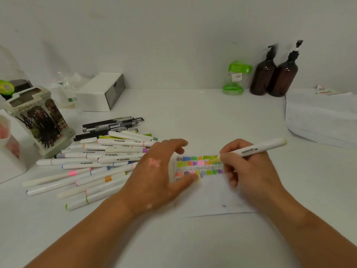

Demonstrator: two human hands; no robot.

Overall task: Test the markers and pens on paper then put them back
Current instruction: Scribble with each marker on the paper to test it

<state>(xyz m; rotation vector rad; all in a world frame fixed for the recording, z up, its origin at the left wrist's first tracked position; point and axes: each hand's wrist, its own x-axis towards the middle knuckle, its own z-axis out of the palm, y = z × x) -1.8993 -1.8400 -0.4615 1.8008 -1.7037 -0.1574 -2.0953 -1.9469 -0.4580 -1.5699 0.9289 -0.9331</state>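
Loose markers (92, 165) and pens (110, 124) lie at centre left on the table (193, 117). The left hand (156, 171) rests on the paper (212, 200), fingers bent; blur hides any grip. The right hand (249, 171) pinches 1 marker (257, 148), tip on the paper.

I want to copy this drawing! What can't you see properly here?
Head view only:
Tip of marker: hidden by right hand fingers.
Left end of paper swatches: covered by left hand.
Left hand's grip: motion blur, cap or nothing unclear.
Green jar label: too small.
Cup: cut by left edge.
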